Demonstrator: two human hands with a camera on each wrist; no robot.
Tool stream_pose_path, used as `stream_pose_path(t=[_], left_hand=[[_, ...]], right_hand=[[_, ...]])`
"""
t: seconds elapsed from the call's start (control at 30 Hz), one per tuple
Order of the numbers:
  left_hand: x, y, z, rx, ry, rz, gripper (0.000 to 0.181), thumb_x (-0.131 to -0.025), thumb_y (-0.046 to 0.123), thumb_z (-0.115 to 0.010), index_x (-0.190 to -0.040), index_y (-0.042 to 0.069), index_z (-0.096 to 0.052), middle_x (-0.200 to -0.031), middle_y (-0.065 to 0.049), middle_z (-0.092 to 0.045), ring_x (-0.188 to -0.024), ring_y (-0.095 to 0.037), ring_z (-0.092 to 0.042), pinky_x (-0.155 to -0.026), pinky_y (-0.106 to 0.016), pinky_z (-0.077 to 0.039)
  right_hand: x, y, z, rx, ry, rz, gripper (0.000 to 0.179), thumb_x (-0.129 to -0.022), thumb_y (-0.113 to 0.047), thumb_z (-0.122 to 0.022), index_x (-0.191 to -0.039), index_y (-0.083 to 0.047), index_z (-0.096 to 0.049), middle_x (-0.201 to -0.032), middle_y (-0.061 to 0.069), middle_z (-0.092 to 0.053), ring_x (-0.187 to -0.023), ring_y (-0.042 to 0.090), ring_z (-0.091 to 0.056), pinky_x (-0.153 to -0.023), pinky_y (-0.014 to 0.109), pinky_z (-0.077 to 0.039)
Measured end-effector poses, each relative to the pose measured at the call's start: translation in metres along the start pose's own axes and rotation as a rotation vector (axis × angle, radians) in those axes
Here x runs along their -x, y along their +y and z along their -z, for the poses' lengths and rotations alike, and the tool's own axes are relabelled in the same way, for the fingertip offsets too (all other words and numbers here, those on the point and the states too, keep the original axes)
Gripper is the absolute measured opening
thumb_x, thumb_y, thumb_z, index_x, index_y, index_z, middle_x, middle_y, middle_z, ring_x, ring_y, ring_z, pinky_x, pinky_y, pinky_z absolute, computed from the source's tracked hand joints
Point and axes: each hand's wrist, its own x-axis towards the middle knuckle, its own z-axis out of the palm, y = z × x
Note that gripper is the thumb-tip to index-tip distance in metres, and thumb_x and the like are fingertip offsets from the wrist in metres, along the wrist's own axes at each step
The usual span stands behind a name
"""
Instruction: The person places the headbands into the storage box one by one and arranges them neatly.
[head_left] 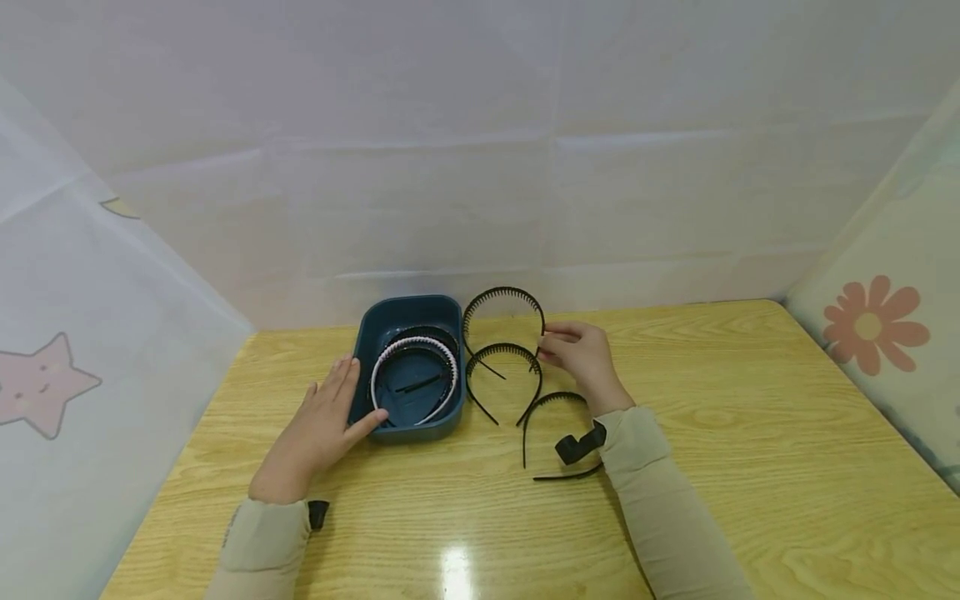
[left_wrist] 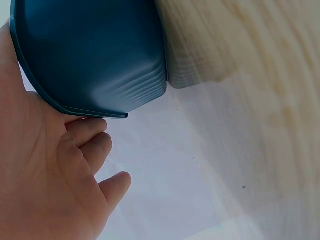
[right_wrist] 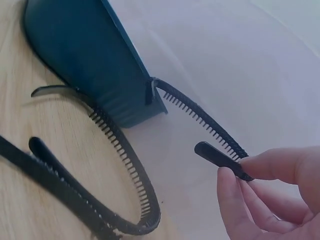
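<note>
My right hand [head_left: 581, 358] pinches one end of a black toothed headband [right_wrist: 202, 116] between thumb and fingers, its arch raised above the table beside a dark blue plastic bin [head_left: 408, 434]. Against the bin's left side rests my left hand [head_left: 318, 433], fingers fairly straight, thumb at the near rim. Inside the bin lie a white headband [head_left: 417, 341] and dark headbands that partly hide one another. Just right of the bin a second black headband [head_left: 502, 346] lies on the table. A third black headband [head_left: 526, 429] lies nearer, partly covered by my right wrist.
The wood-grain table [head_left: 420, 517] spreads out on both sides of the bin. Close behind it hangs a pale wall covering [head_left: 480, 208]. Printed side panels stand left and right, one with a pink star [head_left: 45, 383], one with a red flower [head_left: 873, 325].
</note>
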Motion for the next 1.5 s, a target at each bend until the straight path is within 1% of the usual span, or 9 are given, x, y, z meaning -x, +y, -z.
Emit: stream_pose_path(t=[0.17,0.33,0.5,0.63,0.7,0.83,0.93,1.17,1.5], left_hand=[[-0.001,0.001,0.0,0.002,-0.004,0.001,0.097,-0.101,0.062,-0.049,-0.16,-0.005,-0.011,-0.167,-0.026,-0.007,-0.154,-0.042,-0.005,-0.119,-0.068,-0.009],[0.0,0.001,0.0,0.001,-0.005,0.005,0.098,-0.101,0.063,-0.048,-0.161,-0.005,-0.011,-0.167,-0.026,-0.007,-0.154,-0.042,-0.006,-0.119,-0.068,-0.009],[-0.001,0.001,0.0,0.0,0.0,0.006,0.098,-0.101,0.062,-0.048,-0.161,-0.005,-0.011,-0.167,-0.025,-0.007,-0.154,-0.043,-0.006,-0.119,-0.068,-0.009],[-0.001,0.0,-0.001,0.001,0.002,0.008,0.097,-0.101,0.062,-0.048,-0.161,-0.005,-0.011,-0.167,-0.025,-0.007,-0.154,-0.043,-0.006,-0.119,-0.068,-0.009],[0.0,0.0,-0.001,0.002,0.003,0.01,0.097,-0.101,0.062,-0.048,-0.161,-0.005,-0.011,-0.167,-0.025,-0.007,-0.154,-0.043,-0.006,-0.119,-0.068,-0.009],[0.0,0.0,-0.002,0.004,0.007,0.005,0.097,-0.101,0.062,-0.049,-0.16,-0.005,-0.011,-0.167,-0.025,-0.008,-0.154,-0.043,-0.007,-0.119,-0.068,-0.009],[0.0,0.0,-0.002,0.007,0.009,0.0,0.097,-0.101,0.062,-0.049,-0.16,-0.005,-0.011,-0.167,-0.025,-0.008,-0.154,-0.043,-0.008,-0.119,-0.068,-0.009],[-0.001,0.0,-0.001,0.013,0.007,0.001,0.098,-0.1,0.062,-0.049,-0.161,-0.004,-0.01,-0.167,-0.024,-0.007,-0.154,-0.042,-0.006,-0.119,-0.068,-0.009],[-0.003,0.001,-0.001,0.005,0.012,0.001,0.098,-0.1,0.063,-0.049,-0.161,-0.003,-0.01,-0.167,-0.024,-0.007,-0.154,-0.042,-0.007,-0.119,-0.068,-0.01]], right_hand=[[0.003,-0.002,-0.005,-0.022,-0.01,0.034,0.034,-0.095,0.003,-0.067,-0.128,0.006,-0.064,-0.123,0.031,-0.064,-0.086,0.02,-0.073,-0.095,0.046,-0.055],[0.007,-0.003,-0.012,-0.055,-0.045,0.047,0.034,-0.094,0.003,-0.068,-0.128,0.007,-0.063,-0.117,0.026,-0.067,-0.094,0.028,-0.073,-0.092,0.042,-0.058],[0.012,-0.002,-0.023,-0.08,-0.067,0.056,0.033,-0.094,0.005,-0.068,-0.126,0.007,-0.064,-0.11,0.023,-0.068,-0.088,0.024,-0.073,-0.084,0.034,-0.061],[0.014,0.0,-0.034,-0.121,-0.084,0.057,0.032,-0.093,0.006,-0.068,-0.125,0.007,-0.065,-0.104,0.018,-0.069,-0.088,0.024,-0.073,-0.083,0.034,-0.061],[0.015,0.002,-0.04,-0.133,-0.1,0.059,0.032,-0.093,0.006,-0.068,-0.125,0.006,-0.065,-0.104,0.018,-0.069,-0.088,0.023,-0.073,-0.083,0.034,-0.061],[0.015,0.008,-0.053,-0.162,-0.123,0.062,0.031,-0.093,0.006,-0.068,-0.124,0.006,-0.065,-0.111,0.027,-0.067,-0.089,0.023,-0.073,-0.082,0.033,-0.062],[0.013,0.011,-0.063,-0.192,-0.116,0.055,0.031,-0.093,0.006,-0.068,-0.124,0.008,-0.065,-0.111,0.028,-0.068,-0.09,0.026,-0.073,-0.08,0.032,-0.062],[0.013,0.01,-0.089,-0.249,-0.081,0.02,0.03,-0.091,0.008,-0.068,-0.121,0.009,-0.065,-0.093,0.013,-0.069,-0.076,0.018,-0.072,-0.074,0.029,-0.062],[0.01,0.008,-0.12,-0.224,-0.067,0.02,0.029,-0.087,0.01,-0.07,-0.115,0.011,-0.064,-0.086,0.011,-0.068,-0.065,0.014,-0.07,-0.069,0.028,-0.062]])
